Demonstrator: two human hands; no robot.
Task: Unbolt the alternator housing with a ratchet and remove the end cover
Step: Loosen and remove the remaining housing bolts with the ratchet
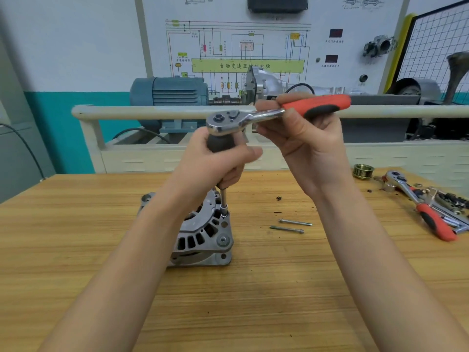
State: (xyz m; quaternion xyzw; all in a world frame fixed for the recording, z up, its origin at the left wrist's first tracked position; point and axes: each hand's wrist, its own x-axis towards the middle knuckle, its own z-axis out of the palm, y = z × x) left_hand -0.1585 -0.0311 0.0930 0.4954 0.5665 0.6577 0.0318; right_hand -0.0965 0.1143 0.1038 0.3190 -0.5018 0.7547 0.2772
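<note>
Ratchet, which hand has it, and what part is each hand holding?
Right hand pinches the ratchet where metal shank meets red grip. Left hand grips the extension's black handle.

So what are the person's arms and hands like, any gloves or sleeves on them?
No gloves: both the left hand and the right hand are bare. The forearms are bare too, with no sleeve in view right down to the picture's lower edge. No watch, ring, bracelet or marking shows on either one.

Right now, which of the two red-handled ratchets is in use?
The ratchet held by the right hand; the other ratchet lies untouched on the table, far right.
</note>
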